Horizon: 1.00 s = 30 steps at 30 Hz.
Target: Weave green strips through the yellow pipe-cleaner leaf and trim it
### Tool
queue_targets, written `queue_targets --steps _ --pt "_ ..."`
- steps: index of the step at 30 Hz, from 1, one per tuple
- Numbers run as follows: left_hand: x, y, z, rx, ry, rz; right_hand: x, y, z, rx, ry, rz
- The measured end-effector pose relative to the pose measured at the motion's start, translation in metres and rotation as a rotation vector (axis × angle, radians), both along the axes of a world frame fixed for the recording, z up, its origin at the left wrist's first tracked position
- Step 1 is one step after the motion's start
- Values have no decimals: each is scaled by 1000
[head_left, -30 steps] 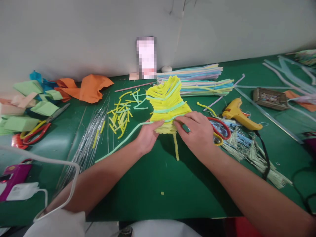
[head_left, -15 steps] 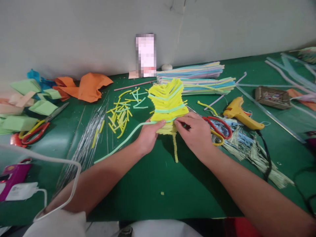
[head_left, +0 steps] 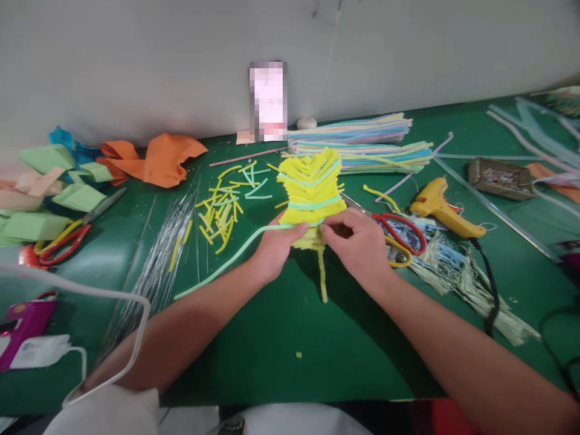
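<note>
A lane of green tabletop runs between the person's forearms toward the held yellow pipe-cleaner piece; scissors and a glue gun obstruct the right, thin wires the left.

Dim light, soft shadow across green tabletop, pixelated phone screen.

wall: grey, thin upright line | tabletop: green, meeting wall | floor: pale patch, bottom edge

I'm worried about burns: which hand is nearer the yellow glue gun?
Right: the right hand is left of the glue gun, with scissors between; the left hand is farther left.
</note>
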<state>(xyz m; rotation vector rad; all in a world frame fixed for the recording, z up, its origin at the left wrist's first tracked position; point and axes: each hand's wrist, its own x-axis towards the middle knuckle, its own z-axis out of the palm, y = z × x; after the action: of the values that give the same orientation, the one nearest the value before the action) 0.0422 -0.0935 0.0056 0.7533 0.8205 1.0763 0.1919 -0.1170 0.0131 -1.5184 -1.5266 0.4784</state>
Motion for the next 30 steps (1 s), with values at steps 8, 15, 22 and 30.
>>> queue_targets --steps 8,15,22,30 --pt "-1 1 -6 5 35 -40 0 2 -2 -188 207 -44" --pt "1 1 -7 33 80 0 1 5 -1 136 -210 99" --pt "-2 4 -7 96 78 -71 9 8 -3 155 -284 117" --pt "-4 6 -9 134 143 -91 14 9 -3 137 -291 113"
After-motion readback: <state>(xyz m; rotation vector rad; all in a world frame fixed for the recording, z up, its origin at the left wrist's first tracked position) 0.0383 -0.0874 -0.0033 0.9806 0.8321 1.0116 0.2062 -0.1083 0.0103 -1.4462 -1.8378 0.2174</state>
